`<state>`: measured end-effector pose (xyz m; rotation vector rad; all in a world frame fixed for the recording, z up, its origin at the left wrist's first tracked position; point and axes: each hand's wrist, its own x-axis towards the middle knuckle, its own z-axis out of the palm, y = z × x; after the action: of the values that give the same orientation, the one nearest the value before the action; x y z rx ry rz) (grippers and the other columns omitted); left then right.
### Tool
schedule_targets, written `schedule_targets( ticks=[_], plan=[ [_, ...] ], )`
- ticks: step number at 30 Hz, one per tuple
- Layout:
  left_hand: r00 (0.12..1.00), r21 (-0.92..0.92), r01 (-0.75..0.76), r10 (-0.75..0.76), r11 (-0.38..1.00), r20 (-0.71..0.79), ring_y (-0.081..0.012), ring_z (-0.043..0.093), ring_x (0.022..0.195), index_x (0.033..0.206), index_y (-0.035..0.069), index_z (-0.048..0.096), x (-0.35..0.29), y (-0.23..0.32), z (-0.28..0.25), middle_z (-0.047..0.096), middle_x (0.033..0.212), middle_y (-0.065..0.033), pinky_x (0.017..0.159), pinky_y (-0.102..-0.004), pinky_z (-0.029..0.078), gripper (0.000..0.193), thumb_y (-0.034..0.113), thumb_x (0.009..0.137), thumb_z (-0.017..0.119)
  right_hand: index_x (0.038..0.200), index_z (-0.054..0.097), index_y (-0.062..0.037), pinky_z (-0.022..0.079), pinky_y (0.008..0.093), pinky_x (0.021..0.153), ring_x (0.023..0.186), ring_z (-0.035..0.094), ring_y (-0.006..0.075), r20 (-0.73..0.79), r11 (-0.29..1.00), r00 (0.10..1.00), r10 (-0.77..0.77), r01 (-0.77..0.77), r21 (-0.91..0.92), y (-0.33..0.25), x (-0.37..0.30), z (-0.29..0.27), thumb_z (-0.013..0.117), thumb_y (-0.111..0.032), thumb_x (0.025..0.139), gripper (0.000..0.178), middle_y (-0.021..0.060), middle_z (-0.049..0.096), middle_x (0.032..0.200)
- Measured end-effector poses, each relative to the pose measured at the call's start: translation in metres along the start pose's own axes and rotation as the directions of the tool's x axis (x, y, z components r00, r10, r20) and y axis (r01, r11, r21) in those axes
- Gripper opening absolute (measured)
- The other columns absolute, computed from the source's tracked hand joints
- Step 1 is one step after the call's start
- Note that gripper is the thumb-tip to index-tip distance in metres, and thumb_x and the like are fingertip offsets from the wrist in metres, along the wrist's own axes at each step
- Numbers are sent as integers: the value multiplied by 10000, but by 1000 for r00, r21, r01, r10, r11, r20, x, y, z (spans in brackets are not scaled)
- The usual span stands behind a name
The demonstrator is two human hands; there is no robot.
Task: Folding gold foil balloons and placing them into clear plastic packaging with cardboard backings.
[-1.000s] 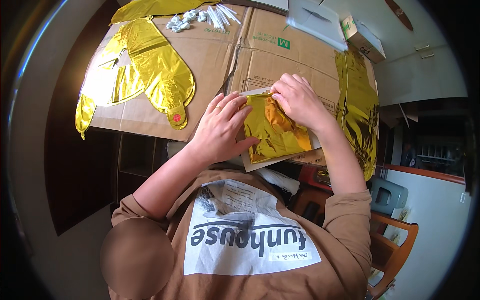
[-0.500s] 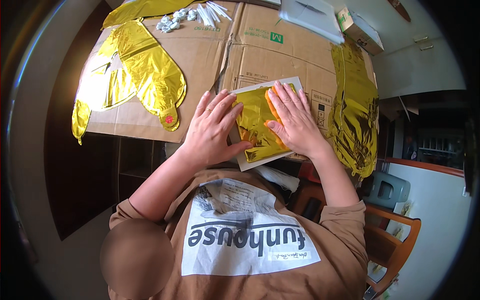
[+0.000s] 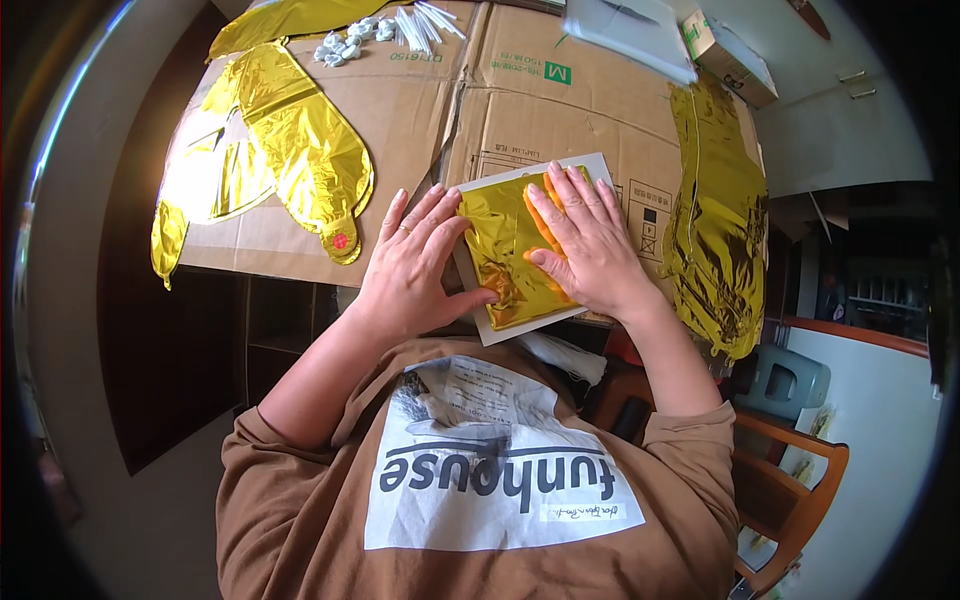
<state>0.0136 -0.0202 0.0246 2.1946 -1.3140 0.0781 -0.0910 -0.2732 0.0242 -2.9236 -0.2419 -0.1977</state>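
A folded sheet of shiny gold foil (image 3: 500, 235) lies on a pale stiff card (image 3: 488, 334), tilted at the near edge of the cardboard. My right hand (image 3: 592, 250) rests flat on the foil's right side with its fingers stretched out. Orange reflections show on the foil around its fingers and thumb. Along the foil's left edge lies my left hand (image 3: 408, 262), palm down, fingers spread, its thumb reaching to the lower left corner. Neither hand grips anything. My palms hide part of the foil and card.
Left on the cardboard (image 3: 410, 110) lies a gold foil balloon (image 3: 305, 125) with a red spot; another gold foil piece (image 3: 715, 230) hangs over the right edge. White sticks (image 3: 425, 25), small white pieces (image 3: 340, 48), a clear sheet (image 3: 630, 35) and a small box (image 3: 728, 62) sit farther back.
Both hands have shifted slightly left, and the foil and card with them. The fingers of my left hand sit a little farther from the foil. My right hand stays flat on it.
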Motion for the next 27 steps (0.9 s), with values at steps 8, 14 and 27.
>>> schedule_targets(
  ticks=[8, 14, 27],
  plan=[
    [991, 19, -119, 118, 993, 57, -346, 504, 1369, 1136, 68, 644, 10, -19, -17, 592, 1395, -154, 1185, -564, 285, 282, 168, 882, 716, 1545, 400, -125, 142, 555, 1223, 1503, 258, 383, 15, 1000, 1000, 24, -24, 4, -3, -3, -2, 460, -536, 1018, 671, 192, 278, 1632],
    [999, 17, -42, 41, 999, 34, -393, 404, 1428, 1370, 37, 528, 19, 12, -8, 487, 1474, -224, 1204, -547, 243, 587, 404, 932, 660, 1553, 384, -150, 132, 581, 1220, 1507, 245, 389, -21, 999, 999, 40, -40, 11, -6, -2, 3, 495, -532, 1002, 679, 189, 276, 1632],
    [990, 306, 26, -67, 952, 124, -469, 190, 1511, 1537, -57, 301, 16, 40, 37, 252, 1593, -323, 1226, -544, 135, 1131, 829, 850, 453, 1578, 299, -65, 160, 547, 1225, 1520, 273, 317, -210, 917, 952, 224, -132, 376, 23, -31, -40, 387, -467, 1073, 652, 215, 286, 1628]
  ],
)
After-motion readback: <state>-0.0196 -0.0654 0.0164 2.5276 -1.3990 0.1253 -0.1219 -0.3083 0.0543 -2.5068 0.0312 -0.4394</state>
